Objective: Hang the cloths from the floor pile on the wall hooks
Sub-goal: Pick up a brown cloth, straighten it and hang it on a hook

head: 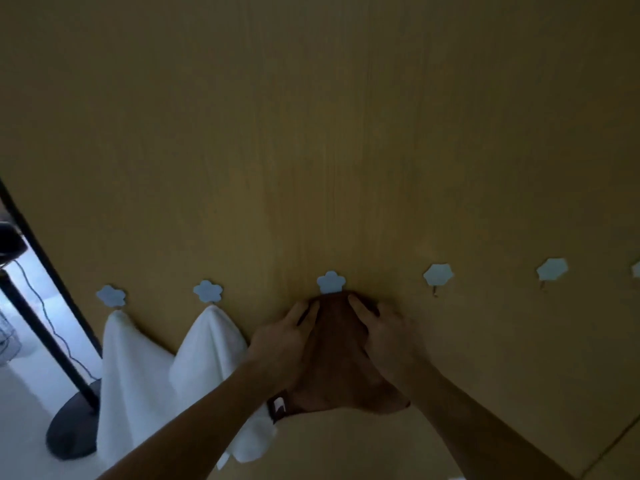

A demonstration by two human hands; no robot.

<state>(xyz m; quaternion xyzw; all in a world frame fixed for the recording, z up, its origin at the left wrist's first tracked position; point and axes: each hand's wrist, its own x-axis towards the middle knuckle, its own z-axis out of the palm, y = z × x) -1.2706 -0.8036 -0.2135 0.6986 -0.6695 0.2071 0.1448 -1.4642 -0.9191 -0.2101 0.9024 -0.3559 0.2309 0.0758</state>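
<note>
Holding a brown cloth against the yellow wooden wall, the left hand and the right hand grip its two sides with curled fingers. The top of the cloth sits just under a blue flower-shaped hook, above the grip. Left of the grip two white cloths hang from their hooks. Right of it two hooks are bare. Far left a black stand rests on the pale floor.

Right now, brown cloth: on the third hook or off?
Cannot tell. Brown cloth bunches right under the third hook, both hands gripping; the prong is hidden.
</note>
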